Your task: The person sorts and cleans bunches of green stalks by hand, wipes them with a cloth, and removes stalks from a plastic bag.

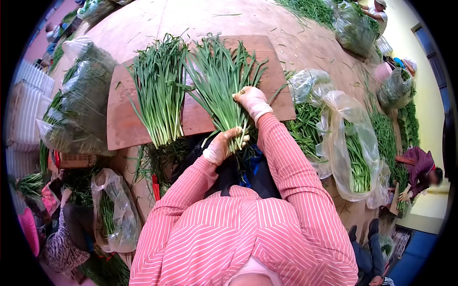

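Note:
My left hand (222,145), in a pale glove, is closed round the stem ends of a bunch of garlic chives (222,76). Its leaves fan out over the wooden board (125,114) in front of me. Higher up on the same bunch, my right hand (254,102), also gloved, is closed with fingers pinched at the right side of the stems. A second bunch of chives (160,90) lies to the left on the board, leaves pointing away and pale stem ends at the near edge.
A large plastic bag of greens (83,100) stands left of the board. On the right, an open clear bag (355,148) holds more chives beside loose greens (305,126). A person in a purple top (420,167) works at far right; another person (69,233) sits at lower left.

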A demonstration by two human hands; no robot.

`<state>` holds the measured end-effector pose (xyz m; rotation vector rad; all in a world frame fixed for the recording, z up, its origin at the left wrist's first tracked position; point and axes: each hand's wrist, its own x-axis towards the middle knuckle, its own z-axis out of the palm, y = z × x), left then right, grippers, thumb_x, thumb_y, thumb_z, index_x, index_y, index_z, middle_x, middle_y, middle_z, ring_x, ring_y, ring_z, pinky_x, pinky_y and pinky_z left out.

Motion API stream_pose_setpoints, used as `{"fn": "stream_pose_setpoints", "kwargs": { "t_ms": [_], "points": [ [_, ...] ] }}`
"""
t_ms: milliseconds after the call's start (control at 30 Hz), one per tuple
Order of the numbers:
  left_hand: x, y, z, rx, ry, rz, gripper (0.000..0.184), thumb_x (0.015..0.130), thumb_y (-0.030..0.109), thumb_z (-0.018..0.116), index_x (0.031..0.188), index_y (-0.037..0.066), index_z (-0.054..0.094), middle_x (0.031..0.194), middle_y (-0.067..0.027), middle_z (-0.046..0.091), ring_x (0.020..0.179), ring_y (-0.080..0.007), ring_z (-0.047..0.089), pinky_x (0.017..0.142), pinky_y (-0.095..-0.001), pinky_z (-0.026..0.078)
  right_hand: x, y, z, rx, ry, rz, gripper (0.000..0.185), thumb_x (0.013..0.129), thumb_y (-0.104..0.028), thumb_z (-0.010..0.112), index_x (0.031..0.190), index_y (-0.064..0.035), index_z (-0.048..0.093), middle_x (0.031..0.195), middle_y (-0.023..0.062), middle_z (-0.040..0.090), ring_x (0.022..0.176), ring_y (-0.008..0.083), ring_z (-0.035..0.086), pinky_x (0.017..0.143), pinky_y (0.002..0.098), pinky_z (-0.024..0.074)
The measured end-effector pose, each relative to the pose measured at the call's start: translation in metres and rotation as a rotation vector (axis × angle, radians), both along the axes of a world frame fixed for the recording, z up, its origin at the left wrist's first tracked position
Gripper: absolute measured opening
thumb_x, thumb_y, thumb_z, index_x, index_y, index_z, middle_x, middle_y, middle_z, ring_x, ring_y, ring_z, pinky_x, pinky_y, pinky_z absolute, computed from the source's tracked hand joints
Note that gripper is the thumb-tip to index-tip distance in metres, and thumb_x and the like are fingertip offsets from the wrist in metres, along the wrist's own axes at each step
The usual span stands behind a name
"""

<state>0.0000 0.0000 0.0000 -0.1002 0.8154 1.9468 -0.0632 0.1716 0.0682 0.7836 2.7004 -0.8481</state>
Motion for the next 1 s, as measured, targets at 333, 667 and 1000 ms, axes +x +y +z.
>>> {"fn": "stream_pose_setpoints", "kwargs": {
  "t_ms": [333, 667, 1000],
  "points": [
    [0.001, 0.010, 0.015, -0.079, -0.041, 0.043, 0.031, 0.090, 0.035, 0.055, 0.107, 0.010, 0.055, 0.089, -0.0045, 0.062, 0.073, -0.0191, 0.063, 0.059, -0.0272, 0.052, 0.018, 0.006, 0.000, -0.745, 0.268, -0.223, 0.020, 0.078, -0.021, 0.070, 0.083, -0.0034, 0.061, 0.070, 0.0002, 0.060, 0.061, 0.0095, 0.053, 0.059, 0.0254, 0.0454],
    [-0.003, 0.017, 0.015, -0.147, -0.018, 0.047, 0.029, 0.093, 0.031, 0.049, 0.108, 0.008, 0.055, 0.083, -0.0023, 0.060, 0.062, -0.0162, 0.060, 0.050, -0.0263, 0.047, 0.052, -0.024, 0.006, -0.389, 0.629, 0.091, 0.020, 0.076, -0.022, 0.068, 0.086, -0.0058, 0.061, 0.079, 0.0049, 0.063, 0.072, 0.0140, 0.058, 0.068, 0.0268, 0.0477],
    [-0.018, 0.020, -0.050, 0.209, 0.366, 0.123, 0.022, 0.094, 0.016, 0.041, 0.112, 0.008, 0.053, 0.114, -0.0041, 0.055, 0.103, -0.0142, 0.053, 0.090, -0.0289, 0.044, 0.117, -0.053, 0.029, -0.305, 0.915, 0.218, 0.015, 0.077, -0.012, 0.067, 0.087, -0.0059, 0.059, 0.080, 0.0073, 0.062, 0.073, 0.0158, 0.062, 0.066, 0.0281, 0.0493]
  ]
}}
